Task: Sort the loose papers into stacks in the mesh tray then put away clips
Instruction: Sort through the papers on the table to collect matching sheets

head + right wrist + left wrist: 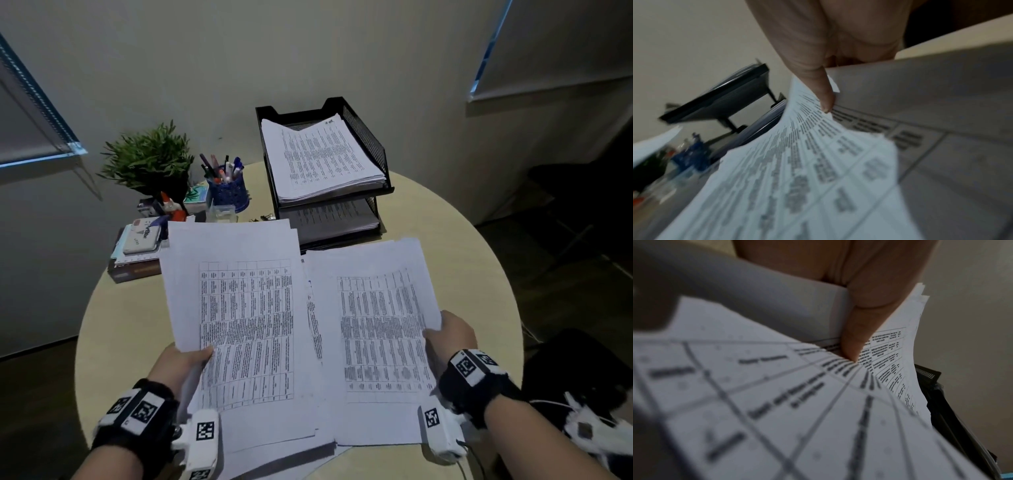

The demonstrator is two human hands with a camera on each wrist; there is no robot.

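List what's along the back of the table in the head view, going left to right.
Potted plant → blue pen holder → black mesh tray with paper stacks on both tiers.
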